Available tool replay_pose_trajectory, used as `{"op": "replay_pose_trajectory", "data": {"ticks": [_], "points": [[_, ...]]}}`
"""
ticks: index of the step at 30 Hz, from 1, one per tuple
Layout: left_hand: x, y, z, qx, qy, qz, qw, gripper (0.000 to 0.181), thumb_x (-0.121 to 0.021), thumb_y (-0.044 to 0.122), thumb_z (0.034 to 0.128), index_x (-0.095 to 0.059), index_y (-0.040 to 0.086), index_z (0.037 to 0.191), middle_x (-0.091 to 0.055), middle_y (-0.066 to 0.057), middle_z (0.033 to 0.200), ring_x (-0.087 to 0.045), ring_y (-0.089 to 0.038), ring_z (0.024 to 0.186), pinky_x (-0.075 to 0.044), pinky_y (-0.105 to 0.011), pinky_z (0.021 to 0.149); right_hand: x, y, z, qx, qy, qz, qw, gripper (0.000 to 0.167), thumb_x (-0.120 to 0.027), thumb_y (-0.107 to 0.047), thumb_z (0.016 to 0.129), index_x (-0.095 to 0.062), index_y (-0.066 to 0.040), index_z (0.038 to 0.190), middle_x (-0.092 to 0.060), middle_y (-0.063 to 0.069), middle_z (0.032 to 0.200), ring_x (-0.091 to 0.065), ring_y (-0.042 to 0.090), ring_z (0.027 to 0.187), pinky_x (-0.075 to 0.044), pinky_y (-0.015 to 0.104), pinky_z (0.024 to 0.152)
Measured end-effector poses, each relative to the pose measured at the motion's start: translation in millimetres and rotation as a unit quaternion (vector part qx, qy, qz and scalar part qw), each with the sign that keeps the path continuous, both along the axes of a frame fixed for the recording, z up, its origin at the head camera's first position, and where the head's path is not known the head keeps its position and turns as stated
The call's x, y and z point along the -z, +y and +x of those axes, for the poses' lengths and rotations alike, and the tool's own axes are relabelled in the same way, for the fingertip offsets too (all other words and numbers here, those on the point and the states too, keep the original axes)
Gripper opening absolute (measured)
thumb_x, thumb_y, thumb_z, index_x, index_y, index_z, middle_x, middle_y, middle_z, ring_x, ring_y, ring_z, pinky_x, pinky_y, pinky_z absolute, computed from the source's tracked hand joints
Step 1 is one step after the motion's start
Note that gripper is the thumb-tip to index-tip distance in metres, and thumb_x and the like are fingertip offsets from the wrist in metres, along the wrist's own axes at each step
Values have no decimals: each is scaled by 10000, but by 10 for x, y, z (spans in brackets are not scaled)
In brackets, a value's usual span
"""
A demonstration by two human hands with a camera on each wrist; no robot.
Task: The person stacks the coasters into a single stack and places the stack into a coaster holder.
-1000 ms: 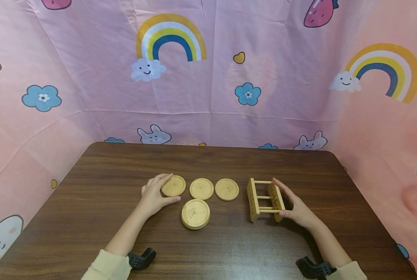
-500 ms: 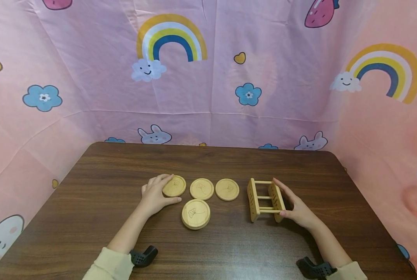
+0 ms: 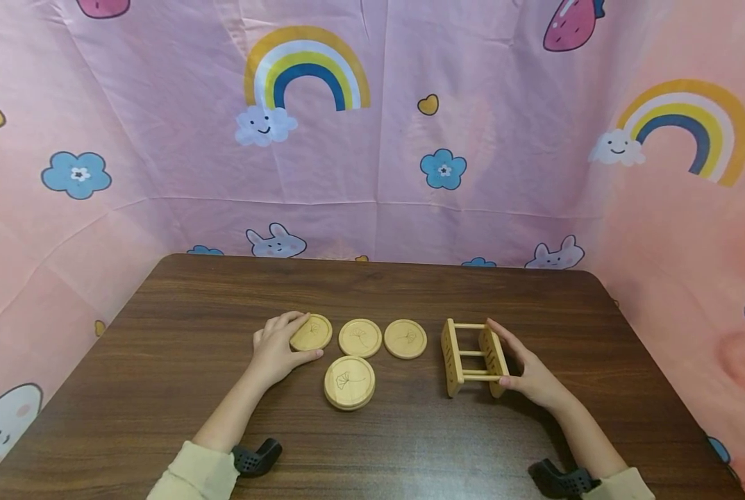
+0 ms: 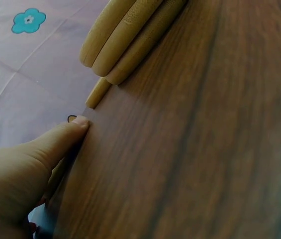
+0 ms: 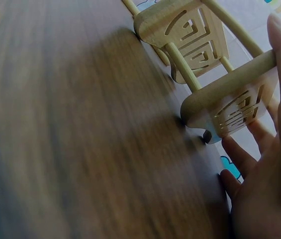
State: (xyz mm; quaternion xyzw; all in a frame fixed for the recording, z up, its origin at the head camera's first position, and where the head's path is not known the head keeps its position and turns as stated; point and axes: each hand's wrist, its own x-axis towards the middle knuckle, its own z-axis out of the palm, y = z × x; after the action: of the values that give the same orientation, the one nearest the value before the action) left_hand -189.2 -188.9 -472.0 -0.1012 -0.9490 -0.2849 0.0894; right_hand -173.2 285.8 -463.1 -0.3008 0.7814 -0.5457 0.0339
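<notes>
Several round, pale wooden coasters with an engraved plant motif lie on the table. My left hand (image 3: 278,347) spans the leftmost coaster (image 3: 312,332), index finger at its far edge and thumb at its near edge. Two single coasters, a middle one (image 3: 360,338) and a right one (image 3: 406,339), continue the row. Nearer me is a coaster stack (image 3: 350,382); the left wrist view shows layered edges of the stack (image 4: 123,40). On the right, my right hand (image 3: 531,375) grips the outer panel of a wooden coaster rack (image 3: 472,354), whose cut-out side panel (image 5: 239,107) shows in the right wrist view.
The dark wood-grain table (image 3: 409,444) ends at a back edge beside a patterned cloth backdrop (image 3: 372,160). Cloth also hangs at both sides. A black wrist device (image 3: 257,457) sits at the left cuff, and another black device (image 3: 562,479) at the right cuff.
</notes>
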Motion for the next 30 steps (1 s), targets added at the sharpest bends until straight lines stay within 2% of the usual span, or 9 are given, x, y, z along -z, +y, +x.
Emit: {"op": "replay_pose_trajectory", "data": {"ticks": [2, 9, 17, 24, 30], "points": [[-2, 0, -1, -6, 30, 55, 10000, 794, -804, 438, 741, -515, 77, 1386, -468, -129, 1372, -359, -360, 1228, -220, -563, 905, -4, -4, 1, 16, 4, 6, 10000, 880, -712, -381, 851, -216, -140, 1536, -199, 144, 1558, -227, 169, 1377, -86, 756, 947], [-3, -4, -13, 9, 65, 88, 9999, 800, -824, 430, 717, -533, 69, 1370, -484, -129, 1362, -379, -366, 1225, -236, -568, 920, -7, 5, -12, 38, 5, 38, 10000, 871, -710, -366, 852, -218, -144, 1535, -200, 136, 1559, -218, 262, 1380, -90, 758, 944], [17, -29, -22, 55, 107, 189, 9997, 807, -838, 412, 704, -535, 69, 1369, -482, -124, 1363, -372, -362, 1236, -231, -566, 928, 30, 25, -32, 3, 37, 33, 10000, 883, -711, -382, 848, -209, -158, 1539, -196, 115, 1563, -215, 139, 1382, -89, 747, 955], [-4, -31, -19, 145, 136, 387, 9991, 814, -845, 413, 694, -539, 70, 1366, -478, -119, 1364, -355, -362, 1252, -214, -581, 941, 19, 12, -22, 30, 79, 45, 10000, 883, -709, -400, 846, -212, -170, 1539, -197, 105, 1565, -198, 154, 1389, -82, 761, 946], [-45, -8, -5, 184, 264, 539, 9980, 819, -864, 392, 672, -550, 66, 1355, -483, -121, 1357, -346, -371, 1258, -187, -608, 963, 20, 6, -16, -13, 98, -10, 10000, 887, -707, -393, 850, -209, -134, 1537, -194, 120, 1564, -193, 118, 1391, -67, 763, 946]]}}
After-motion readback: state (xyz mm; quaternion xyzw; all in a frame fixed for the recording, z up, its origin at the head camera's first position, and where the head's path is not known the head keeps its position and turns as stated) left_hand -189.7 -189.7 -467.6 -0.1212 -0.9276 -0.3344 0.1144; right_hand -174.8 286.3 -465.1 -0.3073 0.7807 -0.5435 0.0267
